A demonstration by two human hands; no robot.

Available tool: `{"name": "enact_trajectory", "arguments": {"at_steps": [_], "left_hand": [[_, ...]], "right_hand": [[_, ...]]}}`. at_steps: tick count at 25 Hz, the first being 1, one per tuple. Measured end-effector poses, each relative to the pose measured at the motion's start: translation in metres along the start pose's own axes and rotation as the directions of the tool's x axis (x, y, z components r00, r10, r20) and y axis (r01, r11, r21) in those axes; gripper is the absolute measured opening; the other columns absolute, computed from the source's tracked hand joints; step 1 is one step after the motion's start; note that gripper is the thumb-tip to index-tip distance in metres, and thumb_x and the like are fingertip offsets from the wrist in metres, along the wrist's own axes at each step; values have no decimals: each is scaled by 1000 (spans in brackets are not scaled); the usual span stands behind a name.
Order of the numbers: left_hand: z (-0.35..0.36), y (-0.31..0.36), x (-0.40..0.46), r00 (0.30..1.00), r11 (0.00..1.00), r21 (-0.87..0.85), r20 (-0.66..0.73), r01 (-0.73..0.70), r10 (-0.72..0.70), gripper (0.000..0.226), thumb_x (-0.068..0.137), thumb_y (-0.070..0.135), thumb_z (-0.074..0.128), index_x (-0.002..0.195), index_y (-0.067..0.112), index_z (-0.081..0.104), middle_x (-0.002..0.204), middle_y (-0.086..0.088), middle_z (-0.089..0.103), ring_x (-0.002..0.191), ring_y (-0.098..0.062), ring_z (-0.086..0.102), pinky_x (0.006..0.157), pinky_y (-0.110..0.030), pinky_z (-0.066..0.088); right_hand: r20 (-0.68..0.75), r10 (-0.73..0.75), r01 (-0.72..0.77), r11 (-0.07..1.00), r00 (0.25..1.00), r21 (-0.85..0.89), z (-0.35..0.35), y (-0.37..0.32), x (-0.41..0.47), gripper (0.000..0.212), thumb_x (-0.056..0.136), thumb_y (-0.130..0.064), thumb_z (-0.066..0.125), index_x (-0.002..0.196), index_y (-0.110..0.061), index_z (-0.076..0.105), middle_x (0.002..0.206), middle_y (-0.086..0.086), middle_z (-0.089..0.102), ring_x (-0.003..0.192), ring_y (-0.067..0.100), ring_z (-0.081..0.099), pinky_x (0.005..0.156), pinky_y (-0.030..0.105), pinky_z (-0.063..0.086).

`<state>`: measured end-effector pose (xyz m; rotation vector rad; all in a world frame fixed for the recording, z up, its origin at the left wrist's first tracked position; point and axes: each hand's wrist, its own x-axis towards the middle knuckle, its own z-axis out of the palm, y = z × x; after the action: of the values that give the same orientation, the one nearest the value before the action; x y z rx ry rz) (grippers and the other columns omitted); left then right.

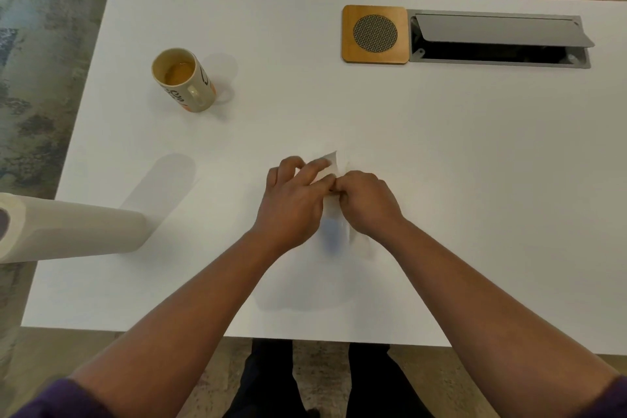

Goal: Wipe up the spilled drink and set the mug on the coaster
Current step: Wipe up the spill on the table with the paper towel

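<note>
A cream mug [185,80] with dark and orange print stands upright on the white table [441,180] at the left, orange-brown drink inside, its handle facing me. The square wooden coaster [375,34] with a round mesh centre lies at the far right, well apart from the mug. At the table's middle a white paper towel sheet [330,163] is held between both hands. My left hand [291,204] pinches it with thumb and fingers. My right hand [366,202] grips it with curled fingers. A faint yellowish smear shows just beyond my right hand.
A paper towel roll [71,234] stands at the table's left edge near me. A grey cable hatch [498,41] with its lid raised sits right beside the coaster. A second white table abuts the far edge. Carpet surrounds the table.
</note>
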<state>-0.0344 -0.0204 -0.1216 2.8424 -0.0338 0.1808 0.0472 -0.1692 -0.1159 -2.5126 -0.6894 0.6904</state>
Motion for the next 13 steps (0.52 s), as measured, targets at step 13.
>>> {"name": "enact_trajectory", "arguments": {"at_steps": [13], "left_hand": [[2,8,20,796,799,-254,456,545,-398,43,101,43,47,141,29,53,117,4,71,121,-24,57,96,-40,28]], "right_hand": [[-54,534,-224,441,844,869,18,-1,0,23,88,0,58,84,-20,69,92,-3,70,86,18,68,69,30,55]]}}
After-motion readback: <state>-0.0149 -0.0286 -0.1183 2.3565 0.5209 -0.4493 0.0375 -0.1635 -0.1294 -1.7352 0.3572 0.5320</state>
